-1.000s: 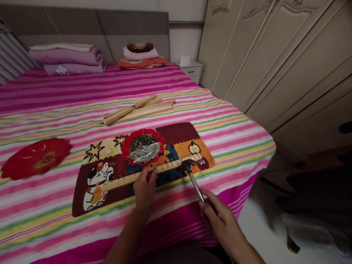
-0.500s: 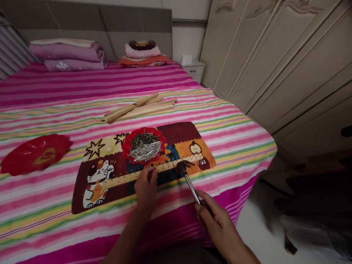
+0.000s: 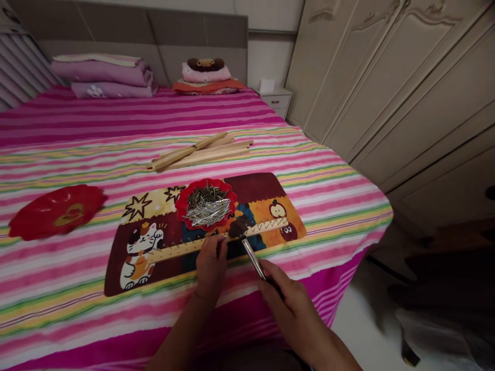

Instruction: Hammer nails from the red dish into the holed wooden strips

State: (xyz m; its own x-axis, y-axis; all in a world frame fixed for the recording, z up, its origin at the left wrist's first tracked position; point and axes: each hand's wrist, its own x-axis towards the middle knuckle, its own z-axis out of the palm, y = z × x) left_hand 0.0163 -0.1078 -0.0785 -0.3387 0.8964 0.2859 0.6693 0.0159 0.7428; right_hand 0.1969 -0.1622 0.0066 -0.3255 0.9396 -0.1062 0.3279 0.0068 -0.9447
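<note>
Wooden strip (image 3: 174, 251), apparently mid-nailing: your right hand (image 3: 288, 299) grips the hammer (image 3: 250, 253); what your left hand (image 3: 211, 262) pinches cannot be told; striking likely calls for fingers kept clear.

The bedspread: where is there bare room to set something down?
Right of the patterned mat, on the striped bedspread; a smaller patch between mat and red scalloped tray; and between the loose wooden strips and folded purple quilts. The mat's middle and near edge are crowded with the red bowl of nails, nail-studded strip, hammer, left hand and right hand.
</note>
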